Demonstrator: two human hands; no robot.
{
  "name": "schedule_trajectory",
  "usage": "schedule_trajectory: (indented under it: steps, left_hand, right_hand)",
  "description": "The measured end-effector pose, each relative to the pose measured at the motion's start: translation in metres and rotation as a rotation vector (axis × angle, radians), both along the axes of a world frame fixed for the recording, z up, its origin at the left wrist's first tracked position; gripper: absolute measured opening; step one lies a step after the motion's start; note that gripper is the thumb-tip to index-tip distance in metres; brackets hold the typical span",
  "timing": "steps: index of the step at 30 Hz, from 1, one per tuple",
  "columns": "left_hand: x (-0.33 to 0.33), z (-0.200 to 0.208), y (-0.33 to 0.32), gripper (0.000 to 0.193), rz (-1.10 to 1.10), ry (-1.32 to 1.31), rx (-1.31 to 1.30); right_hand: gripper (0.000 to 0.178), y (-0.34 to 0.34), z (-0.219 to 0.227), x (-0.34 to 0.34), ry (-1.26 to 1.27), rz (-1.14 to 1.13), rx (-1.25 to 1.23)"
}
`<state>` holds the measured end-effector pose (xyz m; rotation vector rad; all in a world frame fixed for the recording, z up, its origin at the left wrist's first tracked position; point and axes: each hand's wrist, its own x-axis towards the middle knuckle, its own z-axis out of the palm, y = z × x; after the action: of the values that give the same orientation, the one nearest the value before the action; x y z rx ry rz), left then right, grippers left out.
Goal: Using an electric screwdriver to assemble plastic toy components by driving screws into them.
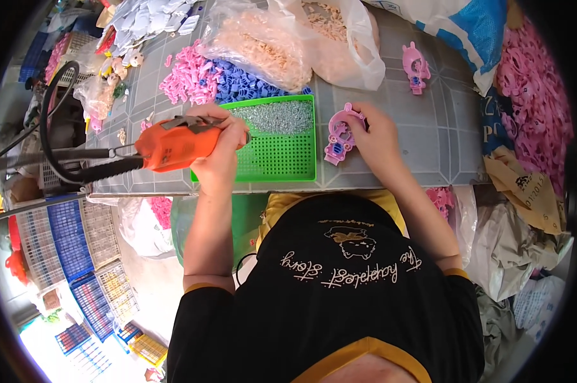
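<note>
My left hand (223,137) is wrapped round an orange electric screwdriver (180,147), held sideways over the left end of a green perforated tray (315,150). A black cable and a coiled cord run from the tool toward the left. Small silver screws (279,117) lie heaped along the tray's far side. Just right of the tray, my right hand (370,131) grips the edge of a pink plastic ring-shaped part (341,133) with a small blue piece in its lower end. A similar pink part (416,69) lies farther off on the grey table.
Behind the tray are piles of pink pieces (189,73) and blue pieces (247,82). Plastic bags of peach-coloured pieces (256,48) stand at the back. Many pink parts (534,96) fill the far right. Stacked crates (71,239) stand at the left.
</note>
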<state>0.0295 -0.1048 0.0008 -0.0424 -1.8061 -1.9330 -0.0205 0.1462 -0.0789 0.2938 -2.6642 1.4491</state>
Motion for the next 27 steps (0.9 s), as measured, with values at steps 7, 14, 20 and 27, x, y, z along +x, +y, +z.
schedule_trajectory:
  steps: [7,14,20,27]
  left_hand:
    - [-0.004,-0.007,-0.005,0.026,-0.029,0.01,-0.027]
    - [-0.004,-0.012,-0.004,0.029,-0.05,0.046,0.03]
    - [0.0,0.008,0.007,0.031,-0.072,0.091,-0.008]
    - [-0.013,0.031,0.067,0.022,-0.515,0.189,0.183]
  right_hand:
    - [0.016,-0.003,0.002,0.0,0.018,-0.005,0.029]
    - [0.016,-0.002,-0.001,-0.001,0.049,-0.022,0.051]
    - [0.018,0.001,-0.001,0.0,0.038,-0.046,-0.021]
    - [0.02,0.0,-0.003,-0.002,0.091,-0.055,-0.029]
